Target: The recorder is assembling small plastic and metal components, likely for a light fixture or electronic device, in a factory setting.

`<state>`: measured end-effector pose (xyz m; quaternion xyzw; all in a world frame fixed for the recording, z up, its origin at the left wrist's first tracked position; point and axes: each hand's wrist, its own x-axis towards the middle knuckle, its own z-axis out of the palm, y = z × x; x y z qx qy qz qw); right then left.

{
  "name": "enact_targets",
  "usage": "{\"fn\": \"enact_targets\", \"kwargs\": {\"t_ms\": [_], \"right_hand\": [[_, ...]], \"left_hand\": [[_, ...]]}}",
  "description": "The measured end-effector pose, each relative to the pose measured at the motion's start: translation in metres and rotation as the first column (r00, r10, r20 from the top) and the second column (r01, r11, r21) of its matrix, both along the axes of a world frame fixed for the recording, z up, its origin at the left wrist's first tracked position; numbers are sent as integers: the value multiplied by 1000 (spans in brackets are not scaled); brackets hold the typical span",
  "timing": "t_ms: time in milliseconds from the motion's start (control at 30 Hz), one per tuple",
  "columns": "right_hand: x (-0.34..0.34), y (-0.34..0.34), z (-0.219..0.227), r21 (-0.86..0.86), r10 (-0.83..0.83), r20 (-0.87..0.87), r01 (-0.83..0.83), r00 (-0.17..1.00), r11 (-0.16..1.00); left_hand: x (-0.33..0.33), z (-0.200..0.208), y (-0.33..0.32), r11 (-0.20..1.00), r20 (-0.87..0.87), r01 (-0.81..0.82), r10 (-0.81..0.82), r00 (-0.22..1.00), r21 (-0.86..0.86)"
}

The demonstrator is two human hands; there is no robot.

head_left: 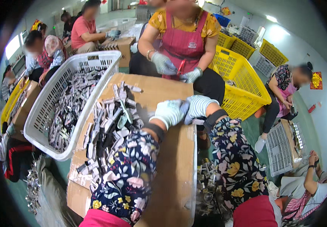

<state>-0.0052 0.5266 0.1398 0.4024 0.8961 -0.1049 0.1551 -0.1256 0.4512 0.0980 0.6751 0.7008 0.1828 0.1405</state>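
My left hand (170, 113), in a pale knitted glove, is closed over the right part of a cardboard sheet (171, 159). Against it, fingertips meeting, is my right hand (200, 107) in a striped grey glove, also closed. What they grip is hidden by the gloves. A small greyish piece (198, 122) shows just below my right hand; I cannot tell whether it is held. To the left of my left hand lies a heap of small grey and black clip-like parts (112, 121) on the cardboard, partly covered by my left sleeve.
A white crate (71, 151) full of similar parts stands at the left. Across the cardboard a co-worker in a red apron (184, 45) handles something red. A yellow crate (243, 87) is at the back right. Metal parts (208, 178) lie below the cardboard's right edge.
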Motion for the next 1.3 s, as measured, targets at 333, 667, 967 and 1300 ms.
{"fn": "enact_targets", "kwargs": {"t_ms": [333, 667, 967, 1300], "right_hand": [[0, 3, -2, 175, 26, -29, -20, 999, 984], [-14, 17, 4, 80, -71, 21, 70, 997, 994], [-12, 1, 11, -6, -57, 118, 58, 991, 998], [34, -156, 32, 35, 130, 85, -133, 988, 990]], "left_hand": [[-10, -15, 52, 989, 46, -9, 16, 999, -146], [-17, -21, 67, 977, 171, -30, 67, 983, -209], [-13, -27, 58, 975, 129, 9, 21, 991, -224], [7, -4, -116, 960, 163, 207, -177, 971, -188]]}}
